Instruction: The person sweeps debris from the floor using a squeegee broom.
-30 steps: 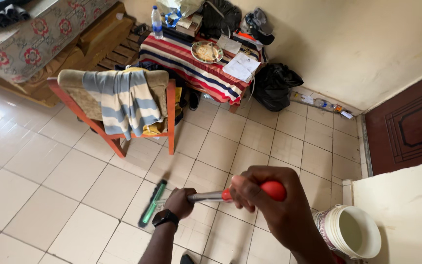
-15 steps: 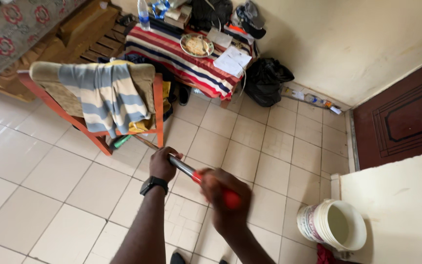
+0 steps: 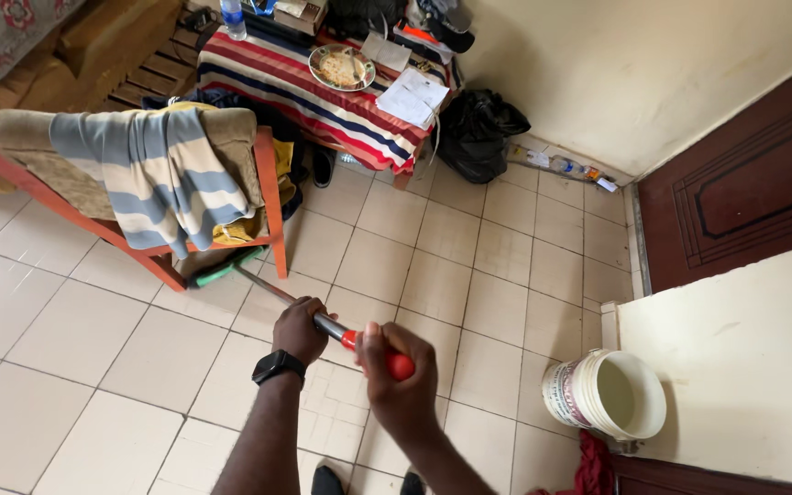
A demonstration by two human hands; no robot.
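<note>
Nearest you, your right hand (image 3: 402, 390) is clenched over the red grip at the top end of the mop handle (image 3: 309, 316), and your left hand (image 3: 302, 328), the one with the black watch at its wrist, is wrapped around the metal shaft just below it. A second ago the pole pointed across you with the green mop head (image 3: 214, 269) lying on open tile to your left; now it slants away from you, and the head has travelled forward until it sits at the foot of the orange-framed chair (image 3: 268, 197), partly under the seat, beside the front leg. That reads as one push stroke carried out, so the wiping has moved from the open floor to the strip under the chair. To your right, the white bucket (image 3: 639, 371) stands against the low cream wall with a red cloth (image 3: 593, 466) heaped at its base, well apart from the mop head. On the chair hangs a blue-and-cream striped towel (image 3: 153, 179). Beyond it stands the table with the striped cloth (image 3: 323, 101), a plate of food (image 3: 342, 67) and papers on top, and a black bag (image 3: 478, 136) slumps against the far wall.
</note>
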